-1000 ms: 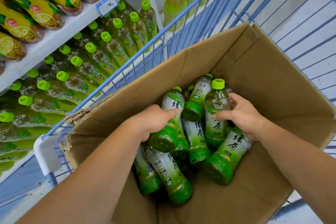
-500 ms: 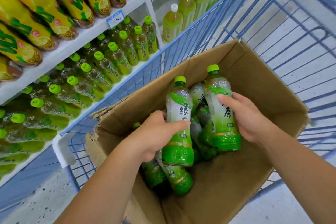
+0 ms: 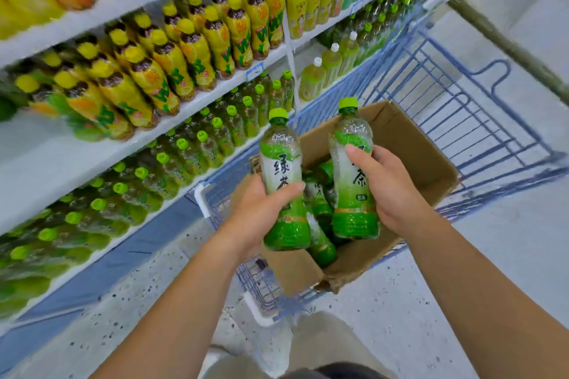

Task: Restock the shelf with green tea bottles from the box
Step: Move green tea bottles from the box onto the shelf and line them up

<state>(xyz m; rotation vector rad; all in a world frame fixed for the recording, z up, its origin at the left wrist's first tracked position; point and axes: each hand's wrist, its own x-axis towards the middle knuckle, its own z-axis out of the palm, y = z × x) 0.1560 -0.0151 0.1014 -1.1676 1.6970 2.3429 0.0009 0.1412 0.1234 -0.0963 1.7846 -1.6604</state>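
Observation:
My left hand (image 3: 260, 209) grips one green tea bottle (image 3: 282, 175) upright by its middle. A second green tea bottle (image 3: 351, 175) stands upright in my right hand (image 3: 389, 191). Both are held above the open cardboard box (image 3: 409, 148), which sits in a blue wire cart (image 3: 468, 114). Several more green tea bottles (image 3: 321, 243) lie in the box below my hands. On the left, the low shelf (image 3: 191, 129) holds rows of green-capped tea bottles (image 3: 215, 135).
Yellow lemon tea bottles (image 3: 172, 61) fill the shelf above the green tea. Paler bottles with white caps (image 3: 331, 61) stand past a white upright post (image 3: 289, 49). Speckled floor (image 3: 400, 317) lies around the cart.
Both hands have lifted their bottles from inside the box to above it, upright. My view has risen and pulled back, showing more of the shelves.

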